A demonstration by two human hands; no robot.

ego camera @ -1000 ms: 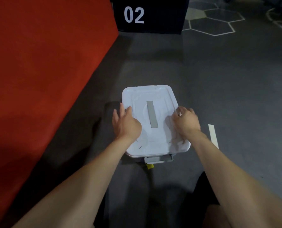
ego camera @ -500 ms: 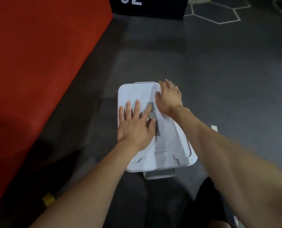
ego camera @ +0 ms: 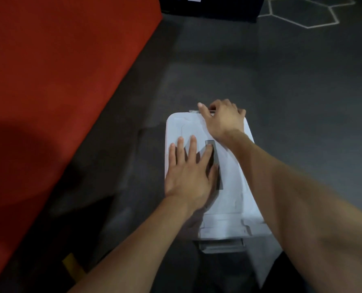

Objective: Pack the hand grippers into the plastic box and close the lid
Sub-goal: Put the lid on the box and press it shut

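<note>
gym-like hall, red mat (ego camera: 49, 81), dark hexagon-marked floor (ego camera: 302, 70)

A pale white plastic box (ego camera: 228, 199) sits on the dark grey floor (ego camera: 292, 102), its lid (ego camera: 178, 127) on top, a grey rectangular strip (ego camera: 217, 166) along the lid's middle, latch tab (ego camera: 221, 246) at its near end.

Open dark floor (ego camera: 281, 81) right of the box (ego camera: 235, 199) (red mat (ego camera: 59, 70) close left).
</note>
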